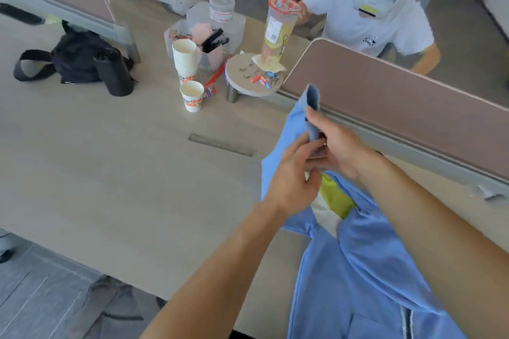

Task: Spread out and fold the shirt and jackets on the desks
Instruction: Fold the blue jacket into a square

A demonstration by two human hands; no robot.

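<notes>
I am pinching the raised end of the light blue cloth jacket [371, 270] in my right hand [340, 153], my left hand [289, 179] gripping just below with curled fingers [301, 146]. Its length is trailing back toward me down the pale wooden desk [124, 173].

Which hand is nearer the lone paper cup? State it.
Left. The left hand holds the jacket below and right of the cup; the right hand grips it farther right.
</notes>
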